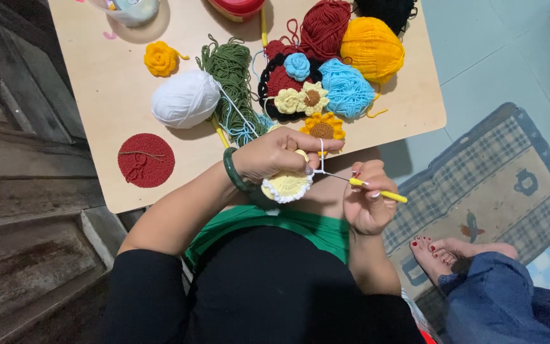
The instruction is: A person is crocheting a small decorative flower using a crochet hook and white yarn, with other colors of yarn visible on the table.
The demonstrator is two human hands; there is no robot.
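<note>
Left hand [274, 155]: closed over a pale yellow round crochet piece [286, 186] with a white edge, which is held in front of the body, just off the near edge of the worktop [106, 95]. A green bangle [232, 171] is worn on the wrist.
Thread: a white strand [321, 153] is looped over the left index finger and is led up to the white ball [186, 99].
Right hand [367, 199]: fingers closed on a yellow-handled hook [377, 192]; the metal tip is pointed left, at the edge of the piece.
Worktop, left part: a red disc [146, 160] is laid flat near the front edge; an orange rose [160, 58] is seen farther back.
Worktop, middle: a green skein [229, 70] is laid beside the white ball, touching it.
Worktop, right part: red yarn [324, 28], yellow yarn [372, 48] and blue yarn [346, 88] are grouped together, with small crochet flowers, a sunflower [321, 127] among them.
Floor: a checked mat [498, 185] is spread to the right; another person's bare foot [437, 250] rests on it.
</note>
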